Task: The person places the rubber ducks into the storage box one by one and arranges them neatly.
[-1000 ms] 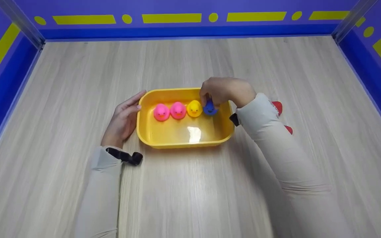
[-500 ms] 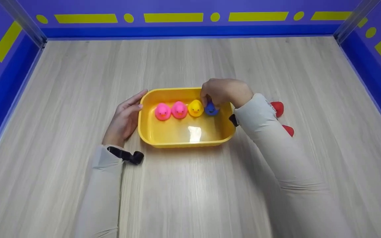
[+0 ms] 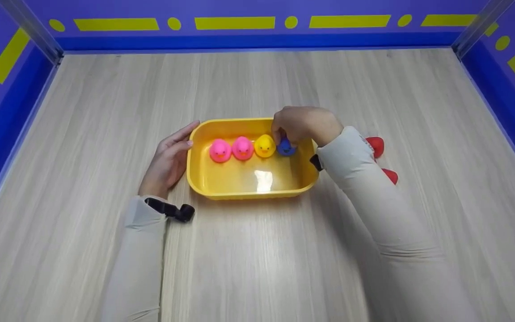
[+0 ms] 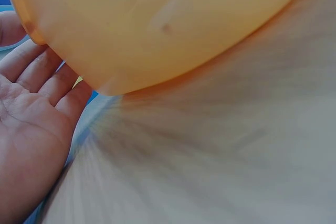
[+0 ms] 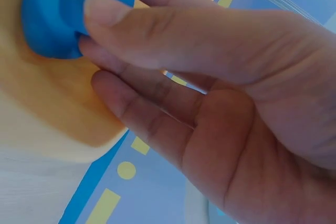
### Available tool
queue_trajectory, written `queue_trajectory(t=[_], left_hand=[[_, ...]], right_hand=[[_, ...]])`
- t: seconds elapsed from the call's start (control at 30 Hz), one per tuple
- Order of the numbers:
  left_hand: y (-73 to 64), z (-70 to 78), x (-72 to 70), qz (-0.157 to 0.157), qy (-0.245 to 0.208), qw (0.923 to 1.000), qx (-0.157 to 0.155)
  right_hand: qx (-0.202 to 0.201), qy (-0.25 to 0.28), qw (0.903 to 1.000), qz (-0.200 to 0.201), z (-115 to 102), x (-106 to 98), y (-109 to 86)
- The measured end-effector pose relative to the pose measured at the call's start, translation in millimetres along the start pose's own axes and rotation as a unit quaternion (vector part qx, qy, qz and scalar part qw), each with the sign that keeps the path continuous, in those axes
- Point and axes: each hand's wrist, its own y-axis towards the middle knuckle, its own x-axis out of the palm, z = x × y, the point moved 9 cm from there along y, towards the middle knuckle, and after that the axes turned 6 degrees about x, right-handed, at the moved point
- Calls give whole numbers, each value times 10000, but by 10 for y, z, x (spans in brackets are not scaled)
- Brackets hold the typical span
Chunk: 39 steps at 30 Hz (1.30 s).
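In the head view, a yellow plastic basin [image 3: 239, 196] stands in the middle of the table. Along its floor sit a left pink rubber duck [image 3: 220, 151], a second pink rubber duck [image 3: 242, 148] and a yellow rubber duck [image 3: 264, 146], side by side. At the right end of this row, my right hand [image 3: 306, 123] pinches a blue rubber duck [image 5: 50, 17] between thumb and fingers, low inside the basin. My left hand [image 3: 166, 158] rests against the basin's left outer wall, its fingers fairly straight and the thumb at the rim.
Two red objects [image 3: 376, 146] lie on the wooden table [image 3: 248, 259] to the right, partly hidden by the right sleeve [image 3: 373, 192]. A purple and blue wall [image 3: 257, 40] with yellow marks borders the table at the back and sides.
The view has shifted slightly. Both hands, the basin and the ducks otherwise stay as they were, with the right hand still pinching the blue rubber duck.
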Motion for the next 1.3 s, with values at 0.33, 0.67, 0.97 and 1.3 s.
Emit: queue_trajectory(t=[0.33, 0.67, 0.97, 1.3], left_hand=[[3, 15, 8, 15, 31, 10000, -3], [11, 20, 17, -30, 63, 10000, 17], [17, 21, 21, -38, 84, 10000, 15], [3, 15, 15, -4, 162, 9999, -42]], right_hand=[[42, 57, 10000, 67, 17, -2, -9], [-120, 103, 9999, 61, 27, 2, -10], [-336, 258, 9991, 90, 41, -6, -19], [-653, 421, 9958, 477, 78, -35, -99]])
